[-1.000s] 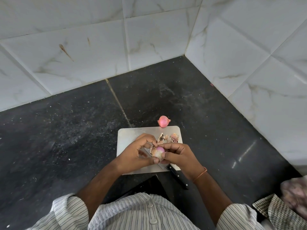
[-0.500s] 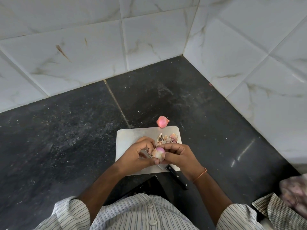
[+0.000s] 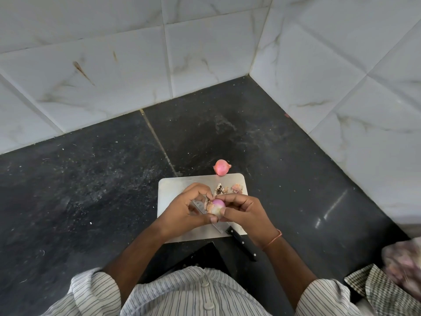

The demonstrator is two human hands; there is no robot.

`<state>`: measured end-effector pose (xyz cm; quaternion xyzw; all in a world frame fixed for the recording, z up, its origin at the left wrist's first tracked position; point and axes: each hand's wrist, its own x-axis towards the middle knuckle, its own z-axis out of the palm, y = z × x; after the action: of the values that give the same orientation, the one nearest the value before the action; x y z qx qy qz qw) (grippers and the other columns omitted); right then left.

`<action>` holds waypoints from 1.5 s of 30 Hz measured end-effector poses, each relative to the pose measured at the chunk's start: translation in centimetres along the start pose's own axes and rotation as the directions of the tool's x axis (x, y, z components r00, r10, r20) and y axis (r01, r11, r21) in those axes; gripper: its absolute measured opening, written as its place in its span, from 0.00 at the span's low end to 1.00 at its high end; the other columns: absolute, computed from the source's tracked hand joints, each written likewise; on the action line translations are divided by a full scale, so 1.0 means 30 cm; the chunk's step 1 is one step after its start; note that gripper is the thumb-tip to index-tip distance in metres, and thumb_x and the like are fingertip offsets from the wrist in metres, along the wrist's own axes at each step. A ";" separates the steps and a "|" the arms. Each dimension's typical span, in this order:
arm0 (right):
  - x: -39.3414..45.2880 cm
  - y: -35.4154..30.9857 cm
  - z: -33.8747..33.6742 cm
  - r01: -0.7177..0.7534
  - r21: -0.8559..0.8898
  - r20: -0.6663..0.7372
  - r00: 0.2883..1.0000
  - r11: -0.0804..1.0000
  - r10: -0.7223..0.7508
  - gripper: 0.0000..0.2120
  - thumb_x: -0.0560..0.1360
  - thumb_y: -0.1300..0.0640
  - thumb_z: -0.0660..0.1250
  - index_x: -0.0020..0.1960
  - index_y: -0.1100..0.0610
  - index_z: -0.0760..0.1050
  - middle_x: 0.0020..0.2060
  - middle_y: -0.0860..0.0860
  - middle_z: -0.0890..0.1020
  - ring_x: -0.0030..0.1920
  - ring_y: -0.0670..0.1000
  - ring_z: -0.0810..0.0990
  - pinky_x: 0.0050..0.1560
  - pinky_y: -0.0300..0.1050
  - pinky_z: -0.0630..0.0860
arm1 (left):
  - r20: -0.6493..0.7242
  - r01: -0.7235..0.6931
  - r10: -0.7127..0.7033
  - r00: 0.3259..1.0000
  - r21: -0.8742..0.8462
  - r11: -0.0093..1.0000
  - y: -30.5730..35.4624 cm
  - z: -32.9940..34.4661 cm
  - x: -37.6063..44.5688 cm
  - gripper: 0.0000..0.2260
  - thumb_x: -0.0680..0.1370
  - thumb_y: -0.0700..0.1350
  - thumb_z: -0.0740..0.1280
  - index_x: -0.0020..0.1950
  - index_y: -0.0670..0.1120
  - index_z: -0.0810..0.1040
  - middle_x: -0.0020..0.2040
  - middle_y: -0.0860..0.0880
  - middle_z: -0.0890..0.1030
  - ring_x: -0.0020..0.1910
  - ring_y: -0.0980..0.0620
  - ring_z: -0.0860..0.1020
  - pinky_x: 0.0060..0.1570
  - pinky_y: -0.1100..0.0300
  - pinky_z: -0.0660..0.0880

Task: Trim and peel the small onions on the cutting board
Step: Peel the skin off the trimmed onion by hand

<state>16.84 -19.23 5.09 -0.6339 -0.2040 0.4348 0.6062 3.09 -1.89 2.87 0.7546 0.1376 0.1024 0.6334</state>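
Sitting low over a dark floor (image 3: 86,179), a person in a striped shirt (image 3: 186,293) works with both hands just above a small board (image 3: 173,185). A cloth (image 3: 382,290) lies off to the right. Near the body, a knife (image 3: 241,244) rests with its black handle off the near edge of the board and its blade running under the hands. The left hand (image 3: 182,210) is curled around one side of a small onion (image 3: 217,205), with the thumb below it and the fingertips pinching at loose skin (image 3: 208,205) that hangs off the left side. The right hand (image 3: 246,212) pinches the same onion from the other side with its thumb and fingers. The onion is held up between the two hands, over the middle of the board. It looks partly peeled: the top shows smooth pink and white, but dry skin clings to its side, so this one seems about half done. A little farther, scraps (image 3: 227,189) of skin and a cut end lie on the far part of the board, which suggests trimming has been done. Past the far edge sits a second onion (image 3: 221,167) on the floor, touching or just beside the board. It has its pink skin on, so it looks like it is left to do. White tiled walls (image 3: 205,53) meet in a corner behind.
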 end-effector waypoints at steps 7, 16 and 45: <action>-0.001 0.007 -0.001 -0.023 0.045 -0.013 1.000 0.999 0.023 0.13 0.76 0.67 0.73 0.59 0.60 0.87 0.54 0.62 0.88 0.55 0.59 0.87 0.60 0.60 0.85 | 0.016 -0.059 0.059 0.998 -0.002 0.998 -0.015 0.007 0.006 0.14 0.73 0.51 0.81 0.49 0.59 0.77 0.56 0.57 0.78 0.56 0.52 0.78 0.52 0.64 0.77; 0.014 -0.011 -0.012 0.001 0.014 -0.024 1.000 1.000 -0.001 0.13 0.78 0.73 0.71 0.61 0.65 0.84 0.55 0.63 0.87 0.54 0.60 0.87 0.59 0.60 0.85 | 0.003 -0.044 0.044 0.999 0.049 0.998 -0.009 -0.001 0.010 0.21 0.74 0.52 0.81 0.62 0.64 0.77 0.62 0.59 0.77 0.61 0.51 0.78 0.55 0.66 0.76; -0.018 -0.025 0.015 -0.050 0.075 0.000 0.999 0.996 0.050 0.11 0.77 0.64 0.76 0.59 0.60 0.87 0.53 0.64 0.87 0.49 0.56 0.86 0.52 0.48 0.86 | 0.015 -0.239 0.244 0.970 0.272 0.932 0.000 0.002 -0.016 0.16 0.77 0.54 0.78 0.61 0.57 0.77 0.60 0.58 0.76 0.58 0.53 0.78 0.53 0.71 0.73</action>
<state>16.39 -19.26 6.01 -0.6160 -0.1710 0.4564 0.6188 2.67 -2.09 2.86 0.8443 0.0626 0.1669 0.5053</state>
